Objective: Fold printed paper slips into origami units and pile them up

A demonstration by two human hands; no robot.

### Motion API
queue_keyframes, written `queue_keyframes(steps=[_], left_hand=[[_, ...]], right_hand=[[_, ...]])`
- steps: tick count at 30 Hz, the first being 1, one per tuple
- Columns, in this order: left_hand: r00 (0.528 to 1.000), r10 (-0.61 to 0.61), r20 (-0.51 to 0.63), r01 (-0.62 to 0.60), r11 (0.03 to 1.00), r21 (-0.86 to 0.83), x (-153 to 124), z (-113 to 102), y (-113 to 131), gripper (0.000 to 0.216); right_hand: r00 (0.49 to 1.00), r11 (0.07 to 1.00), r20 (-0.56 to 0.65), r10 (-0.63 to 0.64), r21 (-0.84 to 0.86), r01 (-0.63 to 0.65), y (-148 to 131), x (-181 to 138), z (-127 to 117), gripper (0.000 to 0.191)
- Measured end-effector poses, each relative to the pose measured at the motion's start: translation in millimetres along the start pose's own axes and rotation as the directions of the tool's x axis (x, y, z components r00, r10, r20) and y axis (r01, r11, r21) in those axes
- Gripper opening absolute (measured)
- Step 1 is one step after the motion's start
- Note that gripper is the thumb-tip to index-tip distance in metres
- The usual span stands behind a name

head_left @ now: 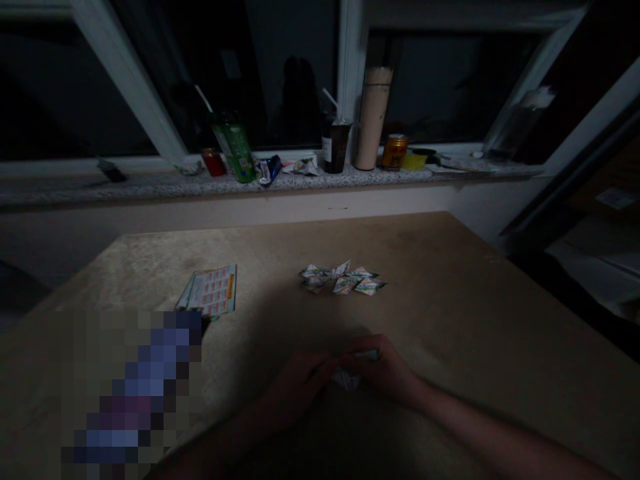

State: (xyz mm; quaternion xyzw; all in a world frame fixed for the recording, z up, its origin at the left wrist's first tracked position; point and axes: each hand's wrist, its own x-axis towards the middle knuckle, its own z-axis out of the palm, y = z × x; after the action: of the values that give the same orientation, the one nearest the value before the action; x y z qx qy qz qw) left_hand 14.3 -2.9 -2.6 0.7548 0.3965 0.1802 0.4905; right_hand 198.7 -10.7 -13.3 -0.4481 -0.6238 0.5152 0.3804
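Near the front of the table, my left hand (305, 379) and my right hand (386, 373) are closed together on a small piece of folded printed paper (347, 381). White folds of it show below the fingers, and a bit sticks out by the right hand's knuckles. The fingertips are dim and partly hide the paper. Farther back, several small folded paper pieces (344, 285) with pointed corners lie in a cluster. To the left are flat printed sheets (213, 291) with rows of red print.
A pixelated bluish patch (145, 387) covers something on the table (430, 267) at left. On the granite windowsill (170, 190) stand a green container (237, 150) with a straw, a dark cup (335, 147), a tall pinkish flask (373, 120) and an orange can (395, 153).
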Motion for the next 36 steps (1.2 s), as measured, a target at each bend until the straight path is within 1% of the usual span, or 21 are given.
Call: queue_keyframes(steps=[2, 5, 7, 9, 13, 15, 17, 18, 21, 24, 28, 30, 33, 36], left_hand=[[1.0, -0.012, -0.025, 0.013, 1.0, 0.016, 0.2, 0.8, 1.1, 0.047], [0.997, -0.05, -0.052, 0.051, 0.998, 0.026, 1.1, 1.1, 2.6, 0.048], [0.997, -0.066, -0.044, 0.067, 0.997, 0.025, 1.2, 0.6, 2.7, 0.047], [0.998, -0.063, -0.029, 0.064, 0.998, 0.026, 0.8, -0.2, 1.9, 0.047], [0.994, -0.044, -0.101, 0.052, 0.996, 0.073, -0.1, -1.2, 1.2, 0.043], [0.994, -0.049, -0.098, 0.055, 0.997, 0.058, 0.3, -1.3, 3.1, 0.041], [0.996, -0.054, -0.074, 0.056, 0.998, 0.027, 1.1, -1.5, 6.1, 0.042], [0.995, -0.055, -0.08, 0.057, 0.998, 0.022, 1.4, -1.8, 7.5, 0.042], [0.988, -0.06, -0.142, 0.063, 0.998, 0.02, 2.2, -3.4, 9.2, 0.041], [0.983, -0.089, -0.159, 0.086, 0.996, -0.027, 2.6, -4.6, 6.7, 0.043], [0.983, -0.108, -0.15, 0.096, 0.992, -0.086, 2.9, -3.4, 3.2, 0.043], [0.981, -0.12, -0.15, 0.104, 0.989, -0.109, 2.9, -2.8, 3.2, 0.044], [0.974, -0.173, -0.146, 0.145, 0.972, -0.183, 2.7, -3.9, 5.7, 0.042], [0.963, -0.198, -0.185, 0.157, 0.964, -0.216, 2.6, -6.3, 9.8, 0.052]], right_hand=[[0.999, 0.999, -0.036, -0.01, -0.048, 0.008, -0.2, 0.8, -0.5, 0.027], [0.994, 0.979, -0.071, -0.083, -0.19, 0.068, -1.1, 1.8, -3.2, 0.029], [0.99, 0.963, -0.075, -0.12, -0.251, 0.097, -1.1, 1.7, -4.9, 0.029], [0.989, 0.958, -0.078, -0.126, -0.268, 0.101, -0.9, 1.0, -5.3, 0.03], [0.992, 0.968, -0.076, -0.104, -0.235, 0.083, -2.3, -0.3, -2.3, 0.027], [0.993, 0.978, -0.072, -0.089, -0.197, 0.073, -3.6, 0.1, -0.7, 0.029], [0.994, 0.985, -0.08, -0.077, -0.159, 0.063, -3.9, 1.2, -0.2, 0.032], [0.994, 0.988, -0.09, -0.065, -0.143, 0.052, -3.4, 1.9, -0.6, 0.034], [0.994, 0.997, -0.105, -0.002, -0.083, -0.007, -0.4, 4.0, -4.0, 0.043], [0.996, 0.998, -0.068, 0.051, -0.019, -0.052, 2.0, 4.5, -8.1, 0.05], [0.998, 0.999, -0.067, 0.023, 0.027, -0.021, 0.5, 2.2, -9.1, 0.047], [0.997, 1.0, -0.082, 0.001, 0.008, 0.0, -1.7, 1.2, -8.2, 0.046], [0.995, 1.0, -0.103, -0.012, -0.027, 0.01, -4.4, 1.0, -7.4, 0.047], [0.991, 1.0, -0.134, -0.01, -0.022, 0.007, -4.4, 1.3, -8.0, 0.048]])
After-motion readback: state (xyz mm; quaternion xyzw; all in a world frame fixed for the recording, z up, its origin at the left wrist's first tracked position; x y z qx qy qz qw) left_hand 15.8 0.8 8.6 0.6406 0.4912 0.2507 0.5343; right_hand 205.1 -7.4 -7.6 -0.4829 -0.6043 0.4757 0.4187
